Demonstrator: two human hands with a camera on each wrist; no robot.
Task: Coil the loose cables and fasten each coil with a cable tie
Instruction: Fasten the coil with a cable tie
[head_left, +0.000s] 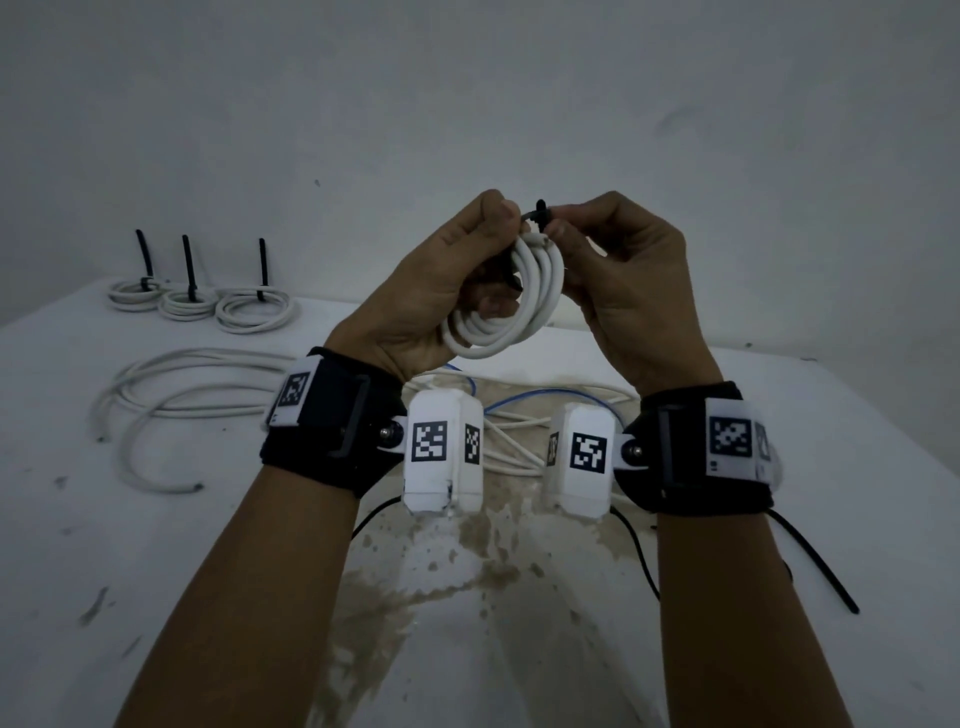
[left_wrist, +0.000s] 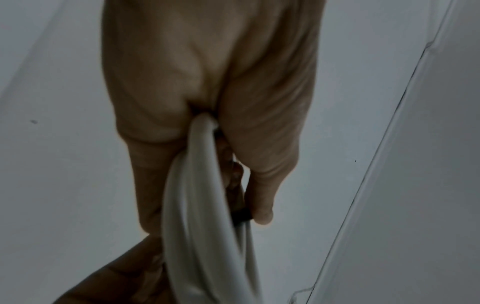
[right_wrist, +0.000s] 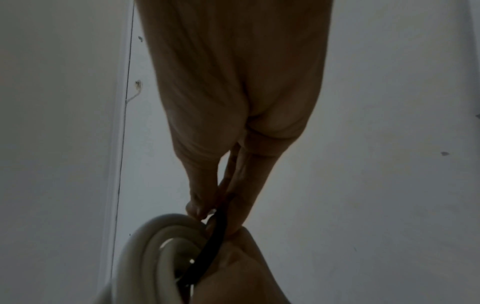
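**A:** What do the fingers hold?

**B:** The left hand (head_left: 441, 280) curls round a coil of white cable (head_left: 511, 306), its thumb and fingertips pressed to the top of the loops. The right hand (head_left: 628, 275) pinches a black cable tie (head_left: 537, 215) at the top of the same coil. Both are raised above the surface (head_left: 831, 441), and the tie runs round the bundled strands.

**A:** And from the wrists?

**B:** The left wrist view shows the white loops (left_wrist: 200, 205) passing through the closed hand (left_wrist: 207, 82), with a dark band beside the thumb. The right wrist view shows the black strap (right_wrist: 215, 232) pinched between thumb and fingers (right_wrist: 197, 205), beside the coil (right_wrist: 161, 236).

**A:** What lies beyond the hands?

**B:** Three tied coils (head_left: 200, 304) sit at the far left of the surface, their tie tails upright. Loose white cable (head_left: 171, 400) sprawls nearer, left of the wrists. A blue wire (head_left: 540, 397) and more white cable lie under the hands, and black ties (head_left: 815, 566) lie near the right forearm.
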